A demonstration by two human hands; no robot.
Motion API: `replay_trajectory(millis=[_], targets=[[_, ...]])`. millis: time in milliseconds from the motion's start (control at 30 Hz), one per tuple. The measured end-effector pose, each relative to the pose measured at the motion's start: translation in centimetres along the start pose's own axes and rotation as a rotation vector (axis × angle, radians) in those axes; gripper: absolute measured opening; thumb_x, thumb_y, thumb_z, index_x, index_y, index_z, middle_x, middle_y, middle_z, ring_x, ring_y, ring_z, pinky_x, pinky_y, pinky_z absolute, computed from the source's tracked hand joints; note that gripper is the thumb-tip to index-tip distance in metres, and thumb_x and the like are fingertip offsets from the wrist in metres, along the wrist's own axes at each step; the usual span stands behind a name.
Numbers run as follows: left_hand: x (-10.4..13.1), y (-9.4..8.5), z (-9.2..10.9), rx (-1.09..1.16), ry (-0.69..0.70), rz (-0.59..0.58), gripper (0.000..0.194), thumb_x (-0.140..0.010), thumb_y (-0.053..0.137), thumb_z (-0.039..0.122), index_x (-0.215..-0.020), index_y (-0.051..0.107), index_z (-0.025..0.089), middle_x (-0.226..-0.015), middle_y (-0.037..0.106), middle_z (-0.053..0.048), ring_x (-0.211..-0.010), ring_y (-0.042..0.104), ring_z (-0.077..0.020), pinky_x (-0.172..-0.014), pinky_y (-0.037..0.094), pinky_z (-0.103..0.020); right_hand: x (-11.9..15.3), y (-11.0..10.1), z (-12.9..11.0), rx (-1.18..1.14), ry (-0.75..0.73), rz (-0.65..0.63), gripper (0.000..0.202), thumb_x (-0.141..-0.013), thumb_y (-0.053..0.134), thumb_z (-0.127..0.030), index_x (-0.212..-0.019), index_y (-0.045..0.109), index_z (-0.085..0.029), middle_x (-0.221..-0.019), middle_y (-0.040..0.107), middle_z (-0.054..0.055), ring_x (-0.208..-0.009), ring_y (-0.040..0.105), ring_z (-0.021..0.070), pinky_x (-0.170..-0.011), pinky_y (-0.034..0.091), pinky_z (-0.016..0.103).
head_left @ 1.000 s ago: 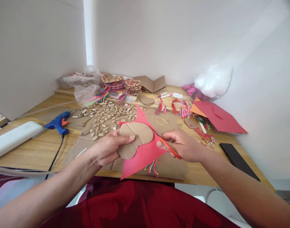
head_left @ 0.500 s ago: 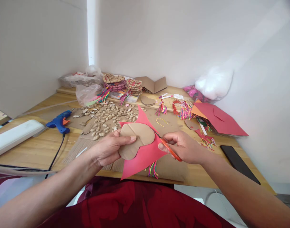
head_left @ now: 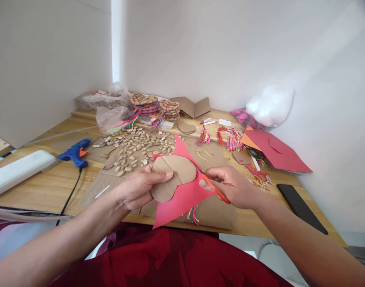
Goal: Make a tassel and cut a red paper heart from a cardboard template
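Note:
My left hand (head_left: 140,185) is closed on a heart-shaped piece of cardboard (head_left: 178,169), thumb on top and fingers underneath. Red paper (head_left: 176,203) lies against the back of the cardboard and sticks out beyond it above, below and to the right. In my right hand (head_left: 227,183) are orange-handled scissors (head_left: 214,187), their blades at the right edge of the heart, in the red paper. Both hands are above the front part of the table. Below the paper, colourful strings (head_left: 193,215) rest on a cardboard sheet (head_left: 212,211).
Many peanuts (head_left: 137,147) spread across the table's middle. A blue glue gun (head_left: 75,152) with a black cord and a white power strip (head_left: 24,171) are at left. At right lie a black phone (head_left: 300,207) and red paper sheets (head_left: 281,149). Peanut-covered pieces (head_left: 143,104) are stacked behind.
The cardboard heart and red paper have shifted very slightly right and down, with both hands. The grip on the heart and on the scissors is the same.

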State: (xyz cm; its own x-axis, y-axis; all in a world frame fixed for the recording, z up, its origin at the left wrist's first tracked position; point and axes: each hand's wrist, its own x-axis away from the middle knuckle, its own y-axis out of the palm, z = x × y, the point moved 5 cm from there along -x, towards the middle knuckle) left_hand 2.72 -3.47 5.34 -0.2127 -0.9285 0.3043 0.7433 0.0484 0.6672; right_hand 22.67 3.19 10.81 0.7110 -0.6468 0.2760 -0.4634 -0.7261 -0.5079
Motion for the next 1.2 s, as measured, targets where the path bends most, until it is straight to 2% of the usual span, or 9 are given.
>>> replay_trajectory(millis=[200,533,733,933,1200], targets=[[0.03,0.09,-0.09,0.013,0.0,-0.002,0.018,-0.076,0.082,0.009,-0.093,0.08,0.013,-0.092,0.081,-0.009,-0.073,0.075,-0.0173,-0.07,0.063,-0.024,0.09,-0.04,-0.46,-0.007,-0.015,0.011,0.051,-0.087,0.067,-0.056,-0.063,0.039,-0.02,-0.056,0.033,-0.007,-0.053,0.029,0.0082,-0.048,0.02,0.024],[0.11,0.03,-0.06,0.027,-0.011,0.007,0.022,-0.076,0.083,0.009,-0.097,0.079,0.013,-0.093,0.081,-0.01,-0.075,0.076,-0.0187,-0.07,0.064,-0.026,0.11,-0.21,-0.4,0.023,-0.032,0.011,0.051,-0.091,0.061,-0.057,-0.063,0.04,-0.02,-0.056,0.034,-0.007,-0.053,0.029,0.0086,-0.048,0.021,0.024],[0.02,-0.14,-0.11,-0.009,-0.019,-0.007,0.024,-0.074,0.085,0.011,-0.097,0.079,0.012,-0.092,0.081,-0.011,-0.075,0.076,-0.0188,-0.071,0.064,-0.025,0.08,-0.21,0.12,0.053,0.023,-0.026,0.05,-0.089,0.065,-0.055,-0.064,0.038,-0.021,-0.056,0.033,-0.007,-0.053,0.028,0.0087,-0.048,0.021,0.025],[0.06,-0.36,-0.27,-0.051,-0.027,-0.042,0.023,-0.077,0.083,0.013,-0.1,0.079,0.016,-0.098,0.081,-0.009,-0.08,0.077,-0.0185,-0.076,0.063,-0.026,0.06,-0.09,-0.14,0.053,0.049,-0.051,0.05,-0.087,0.066,-0.056,-0.063,0.039,-0.021,-0.058,0.034,-0.006,-0.054,0.029,0.0087,-0.048,0.022,0.025],[-0.01,-0.16,-0.08,-0.066,-0.028,-0.045,0.028,-0.077,0.082,0.013,-0.105,0.078,0.013,-0.104,0.08,-0.013,-0.082,0.077,-0.0198,-0.077,0.063,-0.028,0.18,-0.43,-0.23,0.066,0.017,-0.046,0.048,-0.087,0.066,-0.052,-0.063,0.04,-0.02,-0.057,0.034,-0.007,-0.054,0.028,0.0085,-0.048,0.022,0.025]])
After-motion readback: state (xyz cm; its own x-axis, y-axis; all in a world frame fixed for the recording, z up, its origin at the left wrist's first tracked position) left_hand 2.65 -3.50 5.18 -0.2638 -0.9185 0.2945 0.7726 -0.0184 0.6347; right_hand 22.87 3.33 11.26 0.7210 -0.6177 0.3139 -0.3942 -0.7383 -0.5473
